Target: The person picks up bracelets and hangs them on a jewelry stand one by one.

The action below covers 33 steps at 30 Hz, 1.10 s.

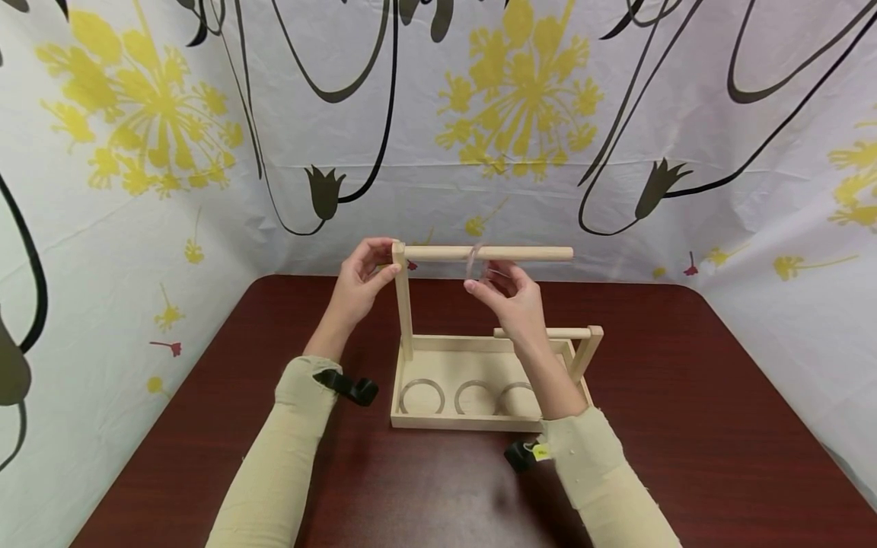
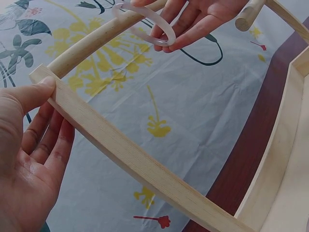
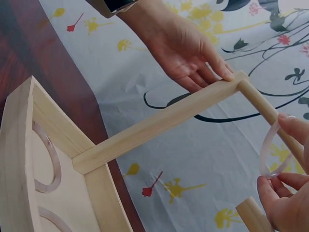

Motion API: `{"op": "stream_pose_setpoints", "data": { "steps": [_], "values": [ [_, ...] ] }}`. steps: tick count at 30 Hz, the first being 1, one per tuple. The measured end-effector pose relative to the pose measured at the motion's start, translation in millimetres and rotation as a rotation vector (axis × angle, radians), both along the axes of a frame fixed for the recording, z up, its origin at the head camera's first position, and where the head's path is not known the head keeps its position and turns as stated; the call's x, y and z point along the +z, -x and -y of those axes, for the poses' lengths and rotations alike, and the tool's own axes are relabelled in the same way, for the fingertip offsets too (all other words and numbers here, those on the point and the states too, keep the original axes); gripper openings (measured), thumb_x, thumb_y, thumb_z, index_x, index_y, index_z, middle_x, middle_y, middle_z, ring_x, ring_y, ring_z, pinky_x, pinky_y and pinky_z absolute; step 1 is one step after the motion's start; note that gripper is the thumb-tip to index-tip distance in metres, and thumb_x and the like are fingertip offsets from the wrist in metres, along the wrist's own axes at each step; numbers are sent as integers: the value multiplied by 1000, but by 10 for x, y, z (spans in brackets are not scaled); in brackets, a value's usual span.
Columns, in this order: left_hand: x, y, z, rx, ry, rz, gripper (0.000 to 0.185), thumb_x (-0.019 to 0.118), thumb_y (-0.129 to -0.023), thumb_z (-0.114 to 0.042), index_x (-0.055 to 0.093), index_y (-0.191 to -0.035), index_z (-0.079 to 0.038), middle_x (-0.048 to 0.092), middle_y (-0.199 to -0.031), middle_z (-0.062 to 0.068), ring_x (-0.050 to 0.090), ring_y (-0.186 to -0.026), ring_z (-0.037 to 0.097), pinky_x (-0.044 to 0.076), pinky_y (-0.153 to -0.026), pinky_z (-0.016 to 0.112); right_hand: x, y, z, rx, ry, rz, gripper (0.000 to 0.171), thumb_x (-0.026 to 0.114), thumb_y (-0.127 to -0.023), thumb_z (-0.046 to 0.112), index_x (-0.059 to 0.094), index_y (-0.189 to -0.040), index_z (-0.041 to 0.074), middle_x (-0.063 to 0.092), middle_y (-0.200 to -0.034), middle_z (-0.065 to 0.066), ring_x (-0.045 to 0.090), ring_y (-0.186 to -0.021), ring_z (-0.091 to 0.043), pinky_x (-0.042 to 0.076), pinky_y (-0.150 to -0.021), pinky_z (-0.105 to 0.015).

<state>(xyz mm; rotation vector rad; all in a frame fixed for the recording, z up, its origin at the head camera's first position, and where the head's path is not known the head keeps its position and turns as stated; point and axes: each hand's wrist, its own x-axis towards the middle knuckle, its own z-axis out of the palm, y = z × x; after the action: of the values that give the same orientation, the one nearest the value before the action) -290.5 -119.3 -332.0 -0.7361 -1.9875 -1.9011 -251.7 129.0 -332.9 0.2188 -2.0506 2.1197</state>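
A wooden stand rises from a tray [image 1: 466,422]: a tall post [image 1: 404,304] carries a round top dowel [image 1: 521,253]. My left hand [image 1: 387,262] grips the corner where post and dowel meet, thumb on one side [image 2: 41,89] and fingers on the other [image 3: 212,72]. My right hand [image 1: 479,278] pinches a translucent ring [image 1: 473,262] that loops round the top dowel near its middle; the ring [image 2: 159,36] shows in the left wrist view, and its rim [image 3: 265,150] shows between thumb and fingers in the right wrist view.
Three more translucent rings [image 1: 421,396] lie flat in the tray. A shorter post with a lower dowel [image 1: 544,332] stands at the tray's right side. The dark red table [image 1: 685,396] is walled by a flowered white cloth [image 1: 137,228] on three sides.
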Motion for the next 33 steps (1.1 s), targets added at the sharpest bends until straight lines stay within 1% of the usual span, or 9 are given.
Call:
{"op": "stream_pose_setpoints", "data": {
  "steps": [4, 6, 13, 18, 21, 24, 26, 28, 33],
  "values": [
    [-9, 11, 5, -1, 5, -3, 35, 59, -94, 9, 49, -127, 13, 61, -111, -14, 59, -104, 5, 50, -92, 18, -10, 11, 8, 4, -3, -10, 59, 75, -86, 6, 53, -141, 6, 49, -146, -17, 47, -135, -33, 50, -94, -14],
    [-12, 14, 5, -2, 5, -2, 35, 59, -94, 8, 49, -127, 13, 62, -111, -14, 59, -104, 4, 49, -92, 18, -11, 7, 8, 2, -3, -15, 59, 75, -86, 5, 54, -141, 6, 50, -145, -18, 48, -135, -33, 50, -93, -13],
    [-9, 15, 4, -2, 0, -1, 35, 59, -93, 10, 50, -127, 13, 62, -110, -16, 59, -104, 5, 49, -93, 21, -12, -18, -16, -6, -26, -21, 57, 76, -87, 8, 55, -140, 9, 56, -139, -8, 52, -132, -27, 51, -90, -13],
    [-1, 7, 2, 8, 4, 5, 35, 59, -94, 9, 50, -127, 12, 62, -113, -12, 59, -105, 5, 50, -94, 24, -17, -13, -45, 1, -30, -22, 55, 73, -89, 7, 54, -140, 7, 55, -141, -11, 52, -131, -28, 52, -91, -14],
    [0, 5, -4, 13, 1, 6, 35, 59, -93, 9, 50, -127, 12, 62, -114, -9, 59, -105, 5, 50, -94, 25, -19, -7, -65, -3, -29, -8, 52, 70, -91, 7, 54, -141, 5, 55, -141, -15, 56, -128, -25, 51, -93, -15],
    [-3, 6, -9, 18, -3, 7, 35, 60, -93, 10, 50, -126, 12, 62, -113, -10, 59, -104, 5, 50, -95, 26, -12, -11, -78, -11, -28, 3, 49, 67, -93, 8, 54, -140, 4, 56, -140, -18, 61, -118, -15, 51, -93, -14],
    [-4, 5, -9, 18, -3, 6, 35, 60, -93, 10, 50, -126, 12, 62, -112, -10, 59, -104, 5, 50, -94, 26, -3, -14, -83, -10, -9, 6, 47, 66, -94, 7, 55, -139, 3, 58, -137, -18, 62, -111, -8, 52, -94, -16],
    [-3, 5, -10, 18, -5, 6, 34, 60, -93, 10, 51, -126, 12, 62, -112, -11, 59, -104, 4, 50, -94, 24, 9, -17, -87, -2, 23, 8, 45, 64, -95, 5, 54, -139, 1, 59, -134, -16, 63, -108, -5, 53, -95, -19],
    [-4, 3, -9, 18, -3, 5, 34, 59, -93, 9, 51, -126, 12, 62, -113, -10, 59, -104, 4, 50, -93, 22, 35, -12, -99, 27, 84, 17, 44, 60, -96, 1, 52, -139, -4, 58, -132, -16, 65, -105, -7, 55, -96, -25]
  ]
}}
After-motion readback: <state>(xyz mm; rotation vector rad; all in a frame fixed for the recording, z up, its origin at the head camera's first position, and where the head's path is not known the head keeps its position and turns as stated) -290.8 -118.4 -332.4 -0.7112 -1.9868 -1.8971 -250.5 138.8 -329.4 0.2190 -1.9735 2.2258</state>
